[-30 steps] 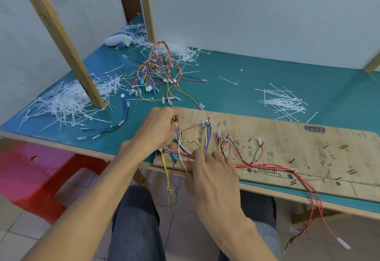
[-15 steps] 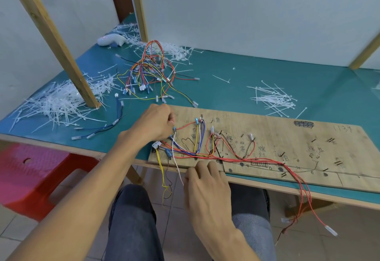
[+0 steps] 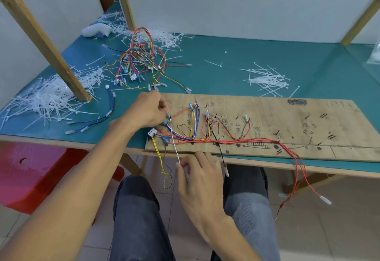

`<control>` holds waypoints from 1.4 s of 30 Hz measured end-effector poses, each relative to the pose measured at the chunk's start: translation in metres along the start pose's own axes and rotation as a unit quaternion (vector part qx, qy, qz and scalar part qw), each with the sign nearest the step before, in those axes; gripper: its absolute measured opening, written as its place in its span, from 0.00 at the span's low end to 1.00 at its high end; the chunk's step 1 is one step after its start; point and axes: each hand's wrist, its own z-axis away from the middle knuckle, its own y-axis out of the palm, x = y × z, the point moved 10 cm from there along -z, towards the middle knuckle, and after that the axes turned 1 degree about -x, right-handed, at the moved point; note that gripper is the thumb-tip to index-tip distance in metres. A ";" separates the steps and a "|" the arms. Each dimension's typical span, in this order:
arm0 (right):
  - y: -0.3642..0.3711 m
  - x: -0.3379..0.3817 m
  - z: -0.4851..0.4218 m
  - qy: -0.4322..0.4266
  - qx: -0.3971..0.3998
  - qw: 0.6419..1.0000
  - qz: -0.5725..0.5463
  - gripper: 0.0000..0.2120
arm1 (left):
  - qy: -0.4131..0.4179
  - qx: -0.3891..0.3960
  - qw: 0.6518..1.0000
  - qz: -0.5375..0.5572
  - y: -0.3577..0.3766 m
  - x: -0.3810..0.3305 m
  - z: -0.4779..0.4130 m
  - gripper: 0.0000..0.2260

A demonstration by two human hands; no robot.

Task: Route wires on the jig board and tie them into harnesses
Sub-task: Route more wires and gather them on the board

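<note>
Small harness workshop: jig board (image 3: pixel 267 117), cable-tie heaps (image 3: pixel 47 98), finished harnesses (image 3: pixel 141 63).

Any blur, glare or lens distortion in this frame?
Head view: soft even light, no glare; the wide lens bows the table edge and tilts the wooden posts; the right hand and white wire look slightly motion-blurred; wires on the jig board are traceable.
</note>
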 end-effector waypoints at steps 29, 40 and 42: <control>-0.002 -0.058 -0.002 0.087 0.202 0.974 -0.056 0.10 | 0.202 -0.235 0.943 -0.121 0.045 -0.078 0.131 0.17; 0.001 -0.049 -0.021 0.108 0.188 0.969 -0.119 0.08 | 0.111 -0.255 0.959 -0.060 0.029 -0.064 0.112 0.02; 0.001 -0.049 -0.023 0.116 0.193 0.966 -0.127 0.09 | 0.077 -0.242 0.967 -0.039 0.023 -0.056 0.101 0.03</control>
